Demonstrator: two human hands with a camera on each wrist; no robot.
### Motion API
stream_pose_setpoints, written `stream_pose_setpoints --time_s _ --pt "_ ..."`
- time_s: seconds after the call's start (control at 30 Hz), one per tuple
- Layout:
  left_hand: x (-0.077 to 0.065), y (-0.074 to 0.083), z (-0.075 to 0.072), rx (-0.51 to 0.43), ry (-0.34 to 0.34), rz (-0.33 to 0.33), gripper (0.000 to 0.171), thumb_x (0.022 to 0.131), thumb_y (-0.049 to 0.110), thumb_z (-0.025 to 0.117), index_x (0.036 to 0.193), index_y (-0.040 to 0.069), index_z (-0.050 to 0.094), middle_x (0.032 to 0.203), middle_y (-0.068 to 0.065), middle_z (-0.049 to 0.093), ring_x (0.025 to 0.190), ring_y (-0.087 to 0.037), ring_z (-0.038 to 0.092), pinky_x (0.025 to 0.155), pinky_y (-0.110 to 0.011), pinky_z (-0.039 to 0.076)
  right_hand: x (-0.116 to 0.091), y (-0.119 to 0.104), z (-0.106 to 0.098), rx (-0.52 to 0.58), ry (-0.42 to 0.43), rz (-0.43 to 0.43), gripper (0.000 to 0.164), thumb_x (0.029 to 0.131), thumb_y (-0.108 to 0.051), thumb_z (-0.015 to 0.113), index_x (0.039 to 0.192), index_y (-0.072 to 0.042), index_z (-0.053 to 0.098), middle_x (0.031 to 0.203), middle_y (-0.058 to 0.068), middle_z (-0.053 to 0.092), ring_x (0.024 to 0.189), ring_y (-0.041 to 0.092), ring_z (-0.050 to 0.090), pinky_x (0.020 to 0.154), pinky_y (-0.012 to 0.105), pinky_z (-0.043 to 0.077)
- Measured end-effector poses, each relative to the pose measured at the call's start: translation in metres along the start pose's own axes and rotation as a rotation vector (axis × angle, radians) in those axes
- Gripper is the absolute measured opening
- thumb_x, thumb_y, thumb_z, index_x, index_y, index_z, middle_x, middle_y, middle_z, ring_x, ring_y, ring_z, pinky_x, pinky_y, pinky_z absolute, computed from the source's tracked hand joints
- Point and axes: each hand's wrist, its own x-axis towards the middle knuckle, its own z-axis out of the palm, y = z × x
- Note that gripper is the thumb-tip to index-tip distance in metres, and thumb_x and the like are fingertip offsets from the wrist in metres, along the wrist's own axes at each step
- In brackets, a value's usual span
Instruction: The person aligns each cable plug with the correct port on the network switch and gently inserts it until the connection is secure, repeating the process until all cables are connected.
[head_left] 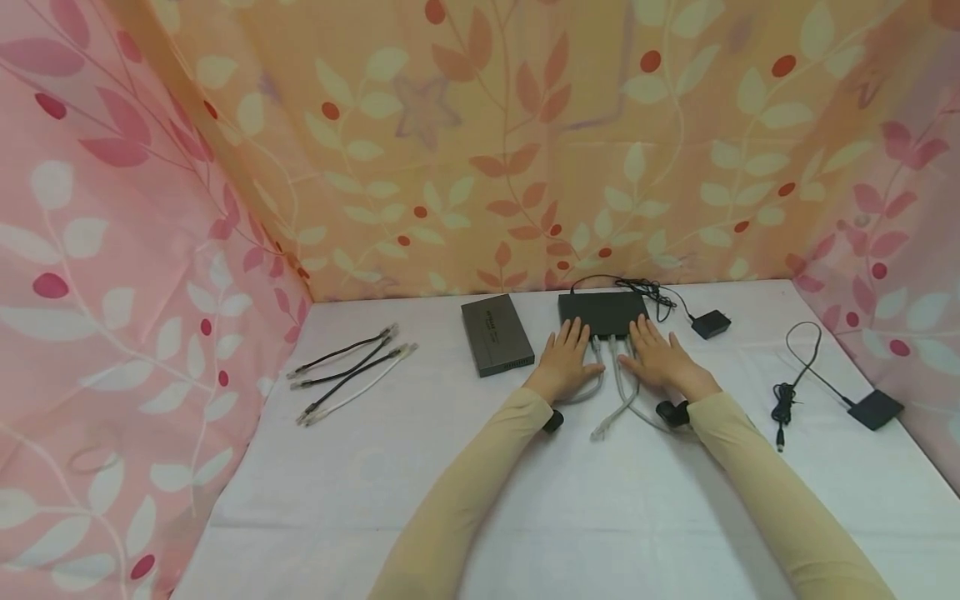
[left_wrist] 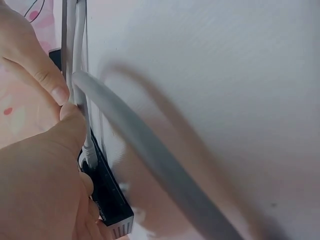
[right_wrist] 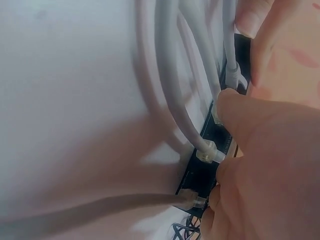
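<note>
A black network switch (head_left: 603, 312) lies near the back of the table. My left hand (head_left: 562, 362) rests at its left front corner and my right hand (head_left: 663, 362) at the right, fingers extended onto the top and thumbs turned inward. Grey network cables (head_left: 618, 379) run from its front ports between the hands. One cable's loose end, a clear plug (head_left: 602, 432), lies on the cloth. Clear plugs (right_wrist: 206, 151) sit in the ports beside my right thumb in the right wrist view. In the left wrist view, a grey cable (left_wrist: 150, 145) arcs past my left hand.
Left of the switch lies a grey box-shaped device (head_left: 497, 335). Several short black and white cables (head_left: 352, 375) lie farther left. A black power adapter (head_left: 711, 323) with a coiled cord sits behind right; a second adapter (head_left: 875, 409) lies near the right edge. Patterned curtains (head_left: 480, 150) surround the table.
</note>
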Motion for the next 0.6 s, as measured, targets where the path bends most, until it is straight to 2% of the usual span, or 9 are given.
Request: stream_pose_setpoints --time_s 0.2,0.43,0.6 --pt "0.004 0.001 -0.003 -0.007 0.005 -0.008 0.078 0.084 0.061 0.032 0.141 0.014 0.009 0.147 -0.005 0.004 0.134 -0.021 0.004 0.106 -0.040 0.015 0.006 0.004 -0.003 0.035 -0.027 0.018 0.074 0.092 -0.043 0.034 0.136 0.008 0.004 0.141 0.028 -0.003 0.130 0.040 -0.001 0.096 0.063 0.003" --pt "0.011 0.000 -0.001 -0.017 -0.008 -0.027 0.078 0.083 0.063 0.031 0.142 0.017 0.006 0.148 -0.002 0.000 0.135 -0.019 0.001 0.107 -0.038 0.012 0.008 0.004 -0.008 0.047 -0.049 0.025 0.073 0.092 -0.041 0.034 0.136 0.008 0.003 0.141 0.028 -0.005 0.130 0.040 -0.003 0.096 0.063 0.003" --pt "0.012 -0.001 0.000 -0.018 0.001 -0.011 0.078 0.083 0.063 0.030 0.142 0.016 0.007 0.147 -0.003 0.000 0.135 -0.019 0.001 0.107 -0.038 0.012 0.009 0.005 -0.006 0.055 -0.050 0.026 0.074 0.092 -0.041 0.035 0.136 0.009 0.002 0.141 0.029 -0.005 0.130 0.040 -0.003 0.096 0.064 0.002"
